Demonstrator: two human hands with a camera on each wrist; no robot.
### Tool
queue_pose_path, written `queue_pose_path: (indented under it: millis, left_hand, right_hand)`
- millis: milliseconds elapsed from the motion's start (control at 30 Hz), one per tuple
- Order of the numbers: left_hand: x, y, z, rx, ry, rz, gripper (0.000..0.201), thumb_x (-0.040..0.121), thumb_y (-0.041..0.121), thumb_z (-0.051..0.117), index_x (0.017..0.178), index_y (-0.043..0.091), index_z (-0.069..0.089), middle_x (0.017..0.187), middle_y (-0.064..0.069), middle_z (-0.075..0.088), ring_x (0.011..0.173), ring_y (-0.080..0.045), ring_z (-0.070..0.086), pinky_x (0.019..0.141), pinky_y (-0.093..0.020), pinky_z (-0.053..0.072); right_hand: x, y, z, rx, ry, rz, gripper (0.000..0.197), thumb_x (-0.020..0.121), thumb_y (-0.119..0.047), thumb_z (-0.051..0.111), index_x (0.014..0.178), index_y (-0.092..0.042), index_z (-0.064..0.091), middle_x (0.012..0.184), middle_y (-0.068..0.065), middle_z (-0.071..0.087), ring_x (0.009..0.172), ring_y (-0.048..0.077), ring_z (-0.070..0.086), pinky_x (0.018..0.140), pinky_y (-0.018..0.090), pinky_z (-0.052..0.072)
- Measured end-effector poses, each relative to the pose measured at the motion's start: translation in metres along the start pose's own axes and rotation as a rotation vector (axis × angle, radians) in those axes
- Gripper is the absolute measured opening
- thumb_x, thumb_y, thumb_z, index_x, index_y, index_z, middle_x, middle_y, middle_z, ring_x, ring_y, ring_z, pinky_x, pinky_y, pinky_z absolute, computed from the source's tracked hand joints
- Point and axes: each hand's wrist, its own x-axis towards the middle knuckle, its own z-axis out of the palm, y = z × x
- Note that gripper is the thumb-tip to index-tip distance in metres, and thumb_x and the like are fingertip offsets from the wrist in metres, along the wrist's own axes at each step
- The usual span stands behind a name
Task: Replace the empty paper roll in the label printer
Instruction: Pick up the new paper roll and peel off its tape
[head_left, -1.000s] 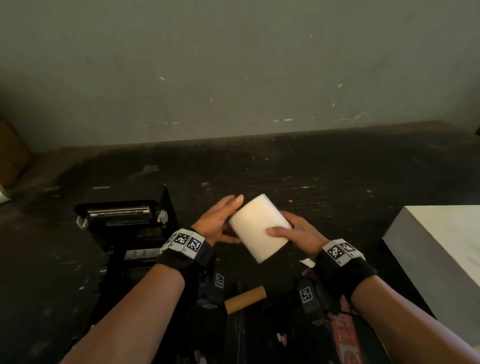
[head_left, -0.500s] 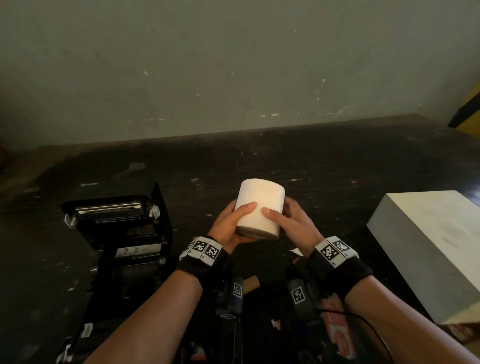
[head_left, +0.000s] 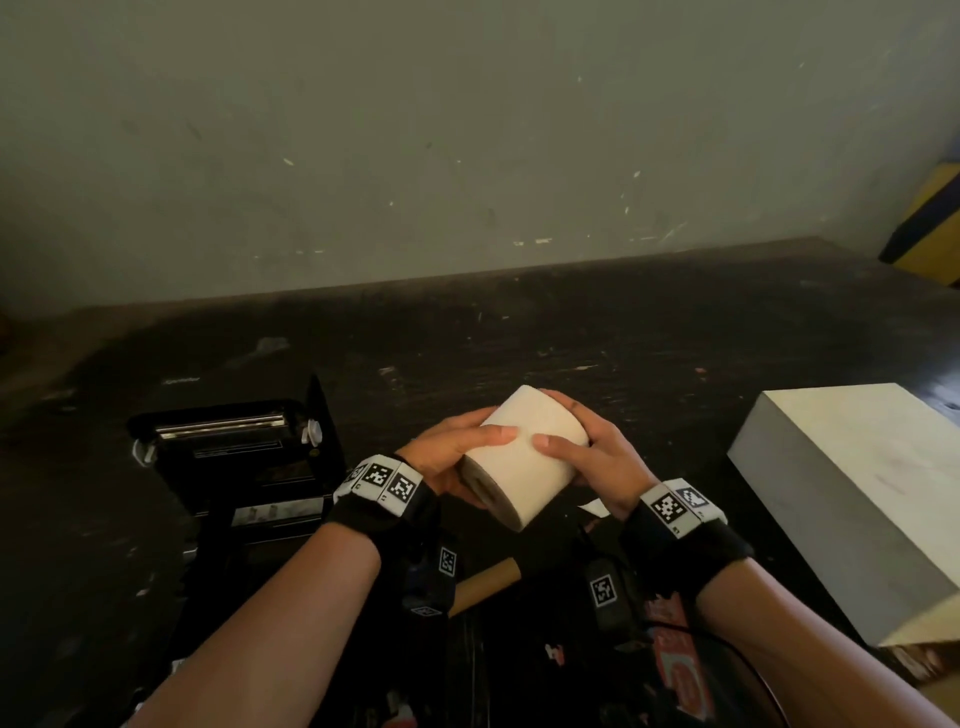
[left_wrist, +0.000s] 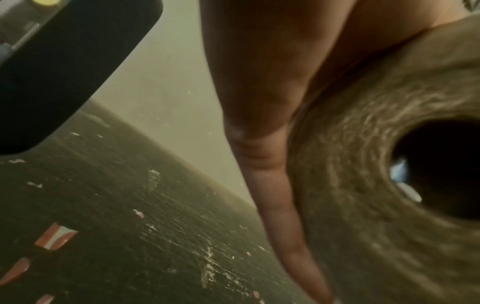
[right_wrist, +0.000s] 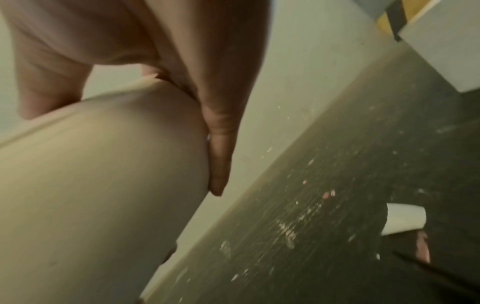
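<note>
A full white paper roll (head_left: 524, 457) is held above the dark table, tilted so its hollow end faces me. My left hand (head_left: 457, 452) grips it from the left, thumb on top. My right hand (head_left: 587, 457) grips it from the right, thumb beside the left one. The left wrist view shows the roll's end (left_wrist: 376, 185) with its dark core hole; the right wrist view shows the roll's smooth side (right_wrist: 98, 185). The black label printer (head_left: 234, 467) stands open at the left. The empty brown cardboard core (head_left: 485, 584) lies on the table under my wrists.
A white rectangular box (head_left: 857, 493) lies at the right. A grey wall backs the dark table (head_left: 519, 332). A small white paper scrap (head_left: 592, 506) lies under the right hand. Dark printed items lie at the near edge.
The roll has been turned in both hands, from upright half a second ago to tilted with its hollow end towards me. Both hands keep their hold.
</note>
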Motion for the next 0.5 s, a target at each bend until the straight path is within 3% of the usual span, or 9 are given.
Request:
queue_pose_path:
  millis: [133, 233, 300, 367, 433, 500]
  left_hand:
    - [0.001, 0.003, -0.002, -0.115, 0.137, 0.045, 0.043, 0.073, 0.043, 0.07, 0.111, 0.026, 0.06, 0.119, -0.012, 0.059, 0.107, -0.032, 0.059, 0.08, -0.051, 0.054]
    - [0.007, -0.001, 0.007, -0.276, 0.276, 0.103, 0.051, 0.067, 0.04, 0.077, 0.11, 0.02, 0.06, 0.121, -0.011, 0.061, 0.109, -0.029, 0.059, 0.092, -0.052, 0.05]
    - [0.011, -0.004, 0.015, -0.325, 0.328, 0.12, 0.052, 0.068, 0.038, 0.079, 0.112, 0.022, 0.055, 0.121, -0.009, 0.059, 0.108, -0.027, 0.057, 0.092, -0.05, 0.05]
    - [0.015, -0.006, 0.02, -0.302, 0.342, 0.125, 0.074, 0.067, 0.035, 0.08, 0.13, 0.025, 0.043, 0.126, -0.006, 0.054, 0.111, -0.028, 0.055, 0.091, -0.05, 0.05]
    - [0.017, -0.007, 0.02, -0.226, 0.352, 0.154, 0.098, 0.064, 0.037, 0.083, 0.142, 0.039, 0.025, 0.133, -0.002, 0.045, 0.117, -0.03, 0.05, 0.095, -0.054, 0.047]
    - [0.017, -0.01, 0.02, -0.131, 0.376, 0.221, 0.1, 0.064, 0.038, 0.083, 0.142, 0.048, 0.021, 0.136, -0.001, 0.04, 0.12, -0.029, 0.047, 0.097, -0.054, 0.046]
  right_hand:
    - [0.0, 0.006, 0.007, 0.231, 0.1, 0.03, 0.051, 0.082, -0.023, 0.068, 0.126, -0.04, 0.048, 0.126, 0.002, 0.055, 0.113, 0.023, 0.058, 0.09, 0.051, 0.053]
    - [0.002, 0.008, 0.011, 0.383, 0.185, 0.057, 0.052, 0.083, -0.022, 0.067, 0.129, -0.032, 0.046, 0.125, 0.003, 0.055, 0.113, 0.025, 0.057, 0.086, 0.048, 0.055]
    - [0.004, 0.01, 0.014, 0.389, 0.215, 0.05, 0.056, 0.083, -0.021, 0.067, 0.134, -0.027, 0.043, 0.126, 0.005, 0.054, 0.112, 0.024, 0.057, 0.086, 0.047, 0.055]
    - [0.007, 0.014, 0.017, 0.366, 0.239, 0.051, 0.06, 0.082, -0.022, 0.069, 0.136, -0.027, 0.042, 0.128, 0.005, 0.053, 0.113, 0.025, 0.057, 0.088, 0.049, 0.054]
    - [0.008, 0.018, 0.02, 0.348, 0.259, 0.058, 0.064, 0.081, -0.023, 0.07, 0.137, -0.031, 0.04, 0.13, 0.005, 0.052, 0.114, 0.026, 0.056, 0.088, 0.05, 0.054]
    - [0.008, 0.021, 0.023, 0.324, 0.282, 0.048, 0.064, 0.082, -0.024, 0.069, 0.137, -0.035, 0.038, 0.131, 0.003, 0.049, 0.114, 0.026, 0.055, 0.086, 0.049, 0.055]
